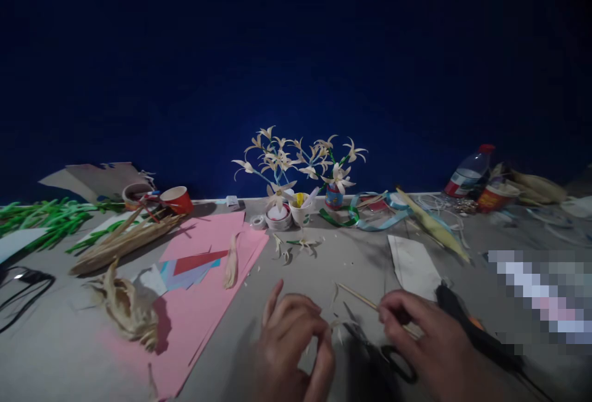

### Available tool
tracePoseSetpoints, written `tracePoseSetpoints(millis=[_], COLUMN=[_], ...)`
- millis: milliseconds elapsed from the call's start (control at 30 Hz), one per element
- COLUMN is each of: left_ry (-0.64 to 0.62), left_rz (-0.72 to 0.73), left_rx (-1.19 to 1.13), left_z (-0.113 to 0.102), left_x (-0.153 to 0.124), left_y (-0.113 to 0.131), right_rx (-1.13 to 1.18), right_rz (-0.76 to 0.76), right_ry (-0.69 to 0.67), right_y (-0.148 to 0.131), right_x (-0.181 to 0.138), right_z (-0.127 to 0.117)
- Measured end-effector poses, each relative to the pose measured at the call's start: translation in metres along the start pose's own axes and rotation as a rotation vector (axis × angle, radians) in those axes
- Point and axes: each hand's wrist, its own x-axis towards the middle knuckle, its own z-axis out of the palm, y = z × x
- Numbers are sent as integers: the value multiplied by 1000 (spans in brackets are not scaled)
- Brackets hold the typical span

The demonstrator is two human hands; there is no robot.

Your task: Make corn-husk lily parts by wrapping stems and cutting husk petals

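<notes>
the left hand (pixel 296 341) curls near black scissors (pixel 370 346) and the right hand (pixel 428 335) narrows over a wooden stick (pixel 357 296), though i cannot tell whether either grips anything.

Grey table (pixel 65 359) | pink paper (pixel 194 315) is lying left | scissors (pixel 367 341) are lying near front | ribbons (pixel 337 220) are lying toward back

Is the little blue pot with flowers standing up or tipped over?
Standing up. The blue pot looks upright, and pale flowers rise above its top.
</notes>
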Motion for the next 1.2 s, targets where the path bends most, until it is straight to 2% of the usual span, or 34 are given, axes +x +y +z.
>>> tracePoseSetpoints(millis=[100, 300, 400, 467, 533, 600, 733, 833, 967, 1067, 1133, 1200], left_ry=[29, -64, -77, -62, -18, 7, -46, -40, -10, 39, 15, -20], left_rz=[-25, 36, 58, 39, -2, -35, -14, 2, 0, -42, -66, -76], left_rx=[7, 34, 36, 32, 22, 15, -2, -5, -16, -20, -32, -48], left_z=[0, 1, 0, 1, 1, 2, 2, 3, 2, 1, 1, 2], left_x=[0, 3, 2, 2, 1, 1, 3, 3, 2, 2, 2, 3], left_y=[0, 0, 0, 0, 0, 1, 2, 2, 2, 3, 4, 4], right_rx=[39, 128, 117, 84, 37, 40, 193, 214, 188, 160, 180, 235], right_rz=[14, -60, -57, -32, 13, 47, 71, 73, 76, 154, 196, 167], right_ry=[17, -88, -136, -119, -40, -4, -89, -118, -82, 24, 68, 33], right_y=[0, -35, -30, -16, -3, 1, -21, -37, -28, -15, -15, -22], right_x=[-2, 4, 5, 3, 1, -1, -1, 2, 4, 3, 2, 1], right_z=[-2, 19, 18, 11, 4, 0, 10, 21, 20, 10, 6, 7])
